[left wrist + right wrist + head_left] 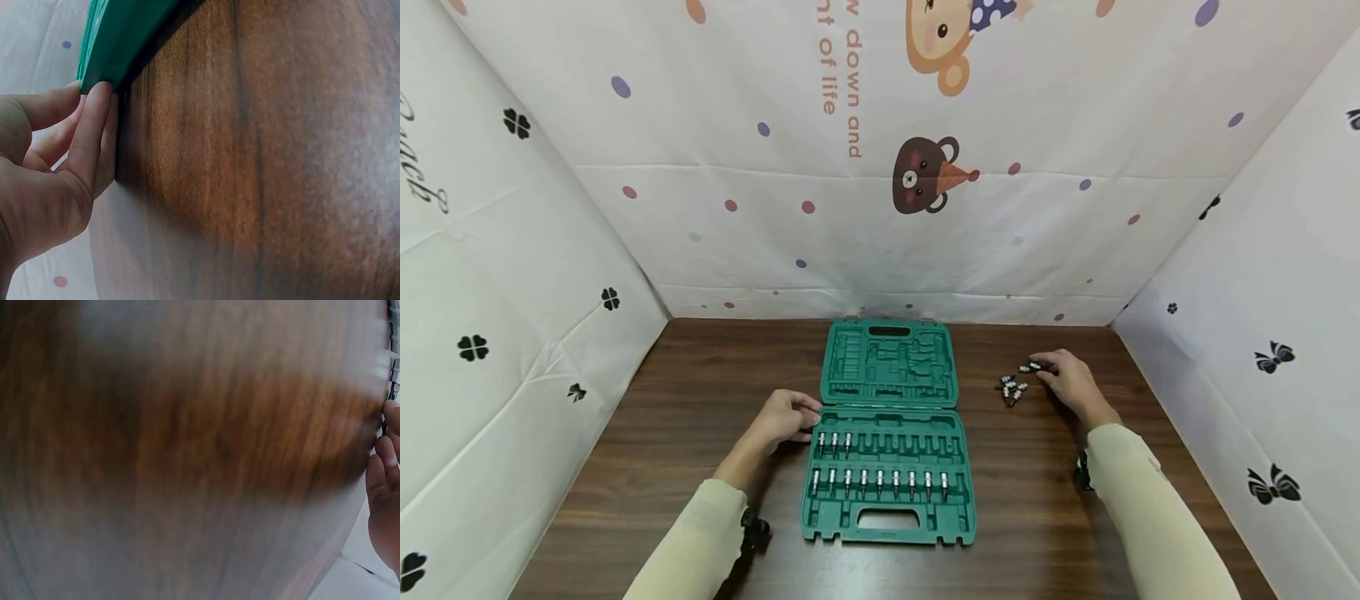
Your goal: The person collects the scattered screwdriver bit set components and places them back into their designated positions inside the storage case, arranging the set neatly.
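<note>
**Bit point(1036, 366) in the right grip point(1070, 383), case point(962, 517) edge in the left grip point(780, 419)**

The right grip pinches one bit between thumb and finger; whether it is off the bench point(722, 367) I cannot tell. Loose bits point(1011, 389) lie in a small heap near that grip, to its left and a little closer to the person. Farther left, well apart, the green case lies open. The left grip pinches its left edge near the hinge, thumb above, finger beneath. Just right of that grip, three seated bits point(847, 482) stand in the upper row; nine fill the lower row, nearer the person. The lid point(891, 363) lies back beyond the left grip. Behind both grips hangs printed cloth point(700, 258).
</note>
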